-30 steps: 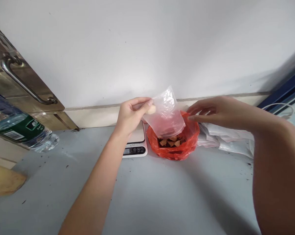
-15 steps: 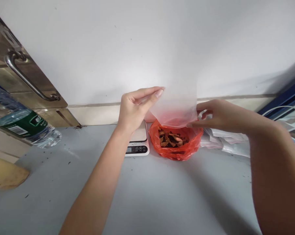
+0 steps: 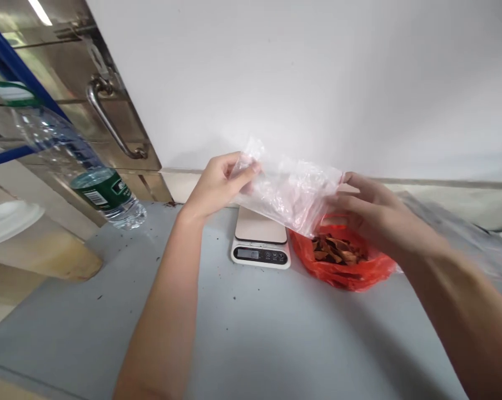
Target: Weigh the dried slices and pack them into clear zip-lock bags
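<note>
The clear plastic bag (image 3: 290, 191) has shifted left toward the digital scale (image 3: 259, 225); left hand (image 3: 217, 186) and right hand (image 3: 373, 211) grips pinch its opposite ends.

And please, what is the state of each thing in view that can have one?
left hand: pinching the clear bag
right hand: holding its other end
clear bag: creased, held up
scale: on, zeros on the display
red bag: open, brown pieces inside
bottle: standing, partly filled
cup: lid on, yellowish contents
</note>
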